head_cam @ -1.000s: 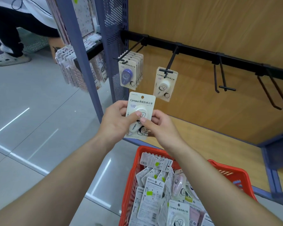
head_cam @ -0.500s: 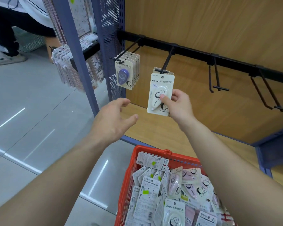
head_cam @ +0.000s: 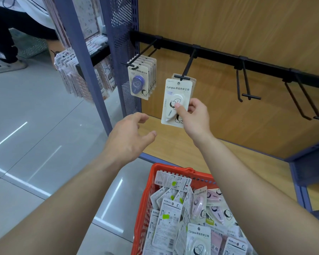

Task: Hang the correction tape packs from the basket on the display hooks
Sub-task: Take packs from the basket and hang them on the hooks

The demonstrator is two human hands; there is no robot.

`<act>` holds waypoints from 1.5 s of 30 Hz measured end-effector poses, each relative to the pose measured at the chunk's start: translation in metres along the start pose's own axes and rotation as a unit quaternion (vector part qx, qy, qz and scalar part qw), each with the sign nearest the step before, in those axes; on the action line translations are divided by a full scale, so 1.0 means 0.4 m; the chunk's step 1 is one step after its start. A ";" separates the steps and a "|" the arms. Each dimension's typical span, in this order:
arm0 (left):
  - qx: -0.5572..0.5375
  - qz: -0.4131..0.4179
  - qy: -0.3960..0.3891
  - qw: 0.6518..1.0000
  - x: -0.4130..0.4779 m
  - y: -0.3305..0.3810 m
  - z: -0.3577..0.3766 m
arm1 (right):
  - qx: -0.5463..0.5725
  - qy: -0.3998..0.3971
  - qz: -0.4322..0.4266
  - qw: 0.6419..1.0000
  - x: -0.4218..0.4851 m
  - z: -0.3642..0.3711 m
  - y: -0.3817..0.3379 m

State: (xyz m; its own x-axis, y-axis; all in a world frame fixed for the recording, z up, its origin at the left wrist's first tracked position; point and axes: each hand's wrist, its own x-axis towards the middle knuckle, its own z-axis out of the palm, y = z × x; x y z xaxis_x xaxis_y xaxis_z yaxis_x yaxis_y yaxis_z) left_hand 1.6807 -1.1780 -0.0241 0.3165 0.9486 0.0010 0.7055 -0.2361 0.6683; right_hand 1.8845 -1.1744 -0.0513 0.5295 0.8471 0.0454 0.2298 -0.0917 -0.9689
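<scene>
Right hand (head_cam: pixel 196 116) pinched the pack (head_cam: pixel 173 92) low, thumb on the blister, its top at the second hook (head_cam: pixel 189 63) from left; left hand (head_cam: pixel 127 138) hung slack, empty. Seemed light, stiff card with a slick bubble, so that low pinch made sense.

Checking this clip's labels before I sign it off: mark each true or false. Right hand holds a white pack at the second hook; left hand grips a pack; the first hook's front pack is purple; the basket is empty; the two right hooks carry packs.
1. The right hand holds a white pack at the second hook. True.
2. The left hand grips a pack. False: it is open and holds nothing.
3. The front pack on the first hook is a purple pack. True.
4. The basket is empty. False: it holds many packs.
5. The two right hooks carry packs. False: both are bare.
</scene>
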 end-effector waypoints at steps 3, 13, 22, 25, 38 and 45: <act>-0.001 0.000 0.003 1.000 0.003 -0.004 0.002 | 0.002 0.012 0.000 1.000 -0.011 0.000 0.019; -0.010 -0.005 -0.005 1.000 0.003 -0.007 0.003 | 0.026 0.028 -0.009 0.999 -0.018 0.011 0.006; -0.008 -0.008 -0.010 1.000 0.006 -0.010 0.005 | 0.025 0.031 0.000 0.999 -0.011 0.009 0.006; -0.009 -0.005 -0.014 1.000 0.002 -0.009 0.007 | -0.010 0.047 0.036 0.998 0.057 0.006 -0.010; 0.055 0.013 -0.135 0.989 -0.097 0.053 0.155 | -0.200 -0.045 0.153 0.967 -0.250 -0.235 0.198; 0.155 0.021 -0.332 0.930 -0.319 0.058 0.393 | -0.227 -0.034 0.263 0.937 -0.499 -0.537 0.372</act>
State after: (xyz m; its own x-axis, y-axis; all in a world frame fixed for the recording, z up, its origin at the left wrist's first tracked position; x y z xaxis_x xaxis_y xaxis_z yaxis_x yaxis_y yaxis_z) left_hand 1.7564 -1.3378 -0.1257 0.5969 0.6224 -0.5064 0.8003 -0.4164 0.4315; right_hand 1.9883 -1.4696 -0.1524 0.6174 0.6522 -0.4398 0.2831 -0.7059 -0.6493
